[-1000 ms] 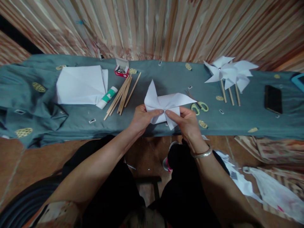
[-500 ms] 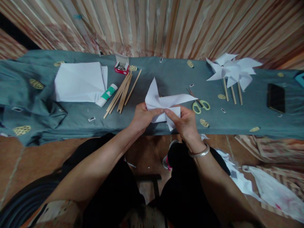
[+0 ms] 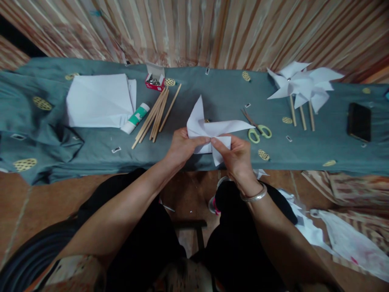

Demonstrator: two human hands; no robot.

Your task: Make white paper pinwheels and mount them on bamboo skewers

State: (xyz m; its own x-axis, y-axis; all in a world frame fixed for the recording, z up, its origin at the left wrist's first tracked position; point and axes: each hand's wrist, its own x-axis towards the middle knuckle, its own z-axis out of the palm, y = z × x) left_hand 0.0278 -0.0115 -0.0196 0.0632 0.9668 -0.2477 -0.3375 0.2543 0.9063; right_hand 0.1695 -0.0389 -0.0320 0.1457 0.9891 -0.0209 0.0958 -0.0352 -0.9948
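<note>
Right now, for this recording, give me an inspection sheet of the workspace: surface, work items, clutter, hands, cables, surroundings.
Surface: long table under a grey-green cloth with yellow motifs, wrinkled at the left end.
Work items: white paper pinwheel, half folded, held over the near edge.
Clutter: paper stack, glue stick, wooden sticks, small red box of pins, scissors, finished pinwheels on sticks, dark phone.
Hands: left hand and right hand both pinch the pinwheel's centre; bangle on the right wrist.
Cables: nothing seen.
Surroundings: striped curtain behind; paper scraps on the floor at right.
</note>
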